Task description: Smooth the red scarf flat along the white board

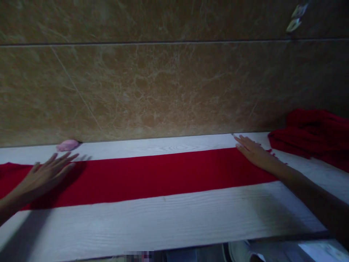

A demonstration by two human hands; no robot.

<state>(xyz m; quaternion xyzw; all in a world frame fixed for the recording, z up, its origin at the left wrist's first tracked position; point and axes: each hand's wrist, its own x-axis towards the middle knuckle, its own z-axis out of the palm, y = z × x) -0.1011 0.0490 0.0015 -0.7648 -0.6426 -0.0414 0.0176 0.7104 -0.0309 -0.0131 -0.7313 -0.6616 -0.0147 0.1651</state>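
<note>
A long red cloth (152, 178) lies stretched flat across a white wood-grain table (169, 218). My left hand (46, 173) rests on the cloth's left part, fingers spread and flat, holding nothing. At the cloth's right end my right hand (252, 151) lies flat with the fingers stretched toward the wall, pressing on the fringed edge.
A heap of crumpled red cloth (313, 136) sits on the table at the far right. A small pink object (67, 145) lies against the brown marbled tile wall (163, 83) behind the table. Below the table's front edge there are pale objects (272, 251).
</note>
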